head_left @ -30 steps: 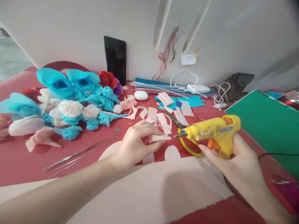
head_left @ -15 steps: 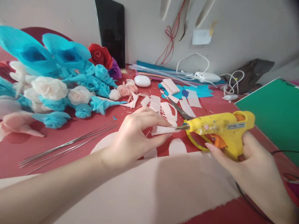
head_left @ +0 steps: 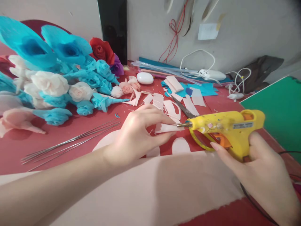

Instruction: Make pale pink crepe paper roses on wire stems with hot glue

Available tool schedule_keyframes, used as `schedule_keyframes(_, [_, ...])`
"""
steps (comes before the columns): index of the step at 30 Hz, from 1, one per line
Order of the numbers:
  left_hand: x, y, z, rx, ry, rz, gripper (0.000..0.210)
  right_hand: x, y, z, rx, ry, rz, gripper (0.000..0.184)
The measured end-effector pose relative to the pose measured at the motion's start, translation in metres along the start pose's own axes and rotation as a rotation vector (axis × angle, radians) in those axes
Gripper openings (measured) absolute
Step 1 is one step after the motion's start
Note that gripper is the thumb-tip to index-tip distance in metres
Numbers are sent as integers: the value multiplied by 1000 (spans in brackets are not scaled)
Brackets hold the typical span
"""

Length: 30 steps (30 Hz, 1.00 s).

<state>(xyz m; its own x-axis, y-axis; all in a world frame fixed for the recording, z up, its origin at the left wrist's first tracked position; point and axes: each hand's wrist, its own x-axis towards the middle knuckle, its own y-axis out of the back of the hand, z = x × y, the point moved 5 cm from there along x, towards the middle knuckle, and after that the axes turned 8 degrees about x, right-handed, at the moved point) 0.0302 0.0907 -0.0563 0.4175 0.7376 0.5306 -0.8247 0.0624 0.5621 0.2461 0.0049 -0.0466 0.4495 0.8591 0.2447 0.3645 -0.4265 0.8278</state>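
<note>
Between the thumb and fingers of my left hand (head_left: 138,135) is a small pale pink paper piece (head_left: 166,128), pinched near its edges. My right hand (head_left: 263,169) is wrapped round the handle of a yellow hot glue gun (head_left: 218,122) with an orange trigger. Its metal nozzle meets the paper piece close to my left fingertips. Behind the gun lie scissors (head_left: 184,108), partly covered by it. A rounded pale paper petal (head_left: 180,146) rests just below the nozzle. Under both forearms spreads a large pale pink paper sheet (head_left: 131,191).
Blue, white and pink paper flowers (head_left: 56,84) crowd the left side. Thin metal wires (head_left: 70,142) lie in front of them. Paper scraps (head_left: 169,106), a white oval case (head_left: 145,78) and a white power strip (head_left: 213,74) sit farther back. A green board (head_left: 279,106) stands at right.
The view has shifted slightly. The paper piece looks a little more tilted in my left fingers, and the glue gun's nozzle stays at it. Both hands keep their holds.
</note>
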Motion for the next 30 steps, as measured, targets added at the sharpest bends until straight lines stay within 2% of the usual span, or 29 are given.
schedule_keyframes(14, [0,-1,-2,-15,37,-20,9,-1,-1,1,-30,11,-8,35])
schedule_keyframes(30, [0,-1,-3,-16,50,-13,11,0,-1,-5,-86,102,-1,30])
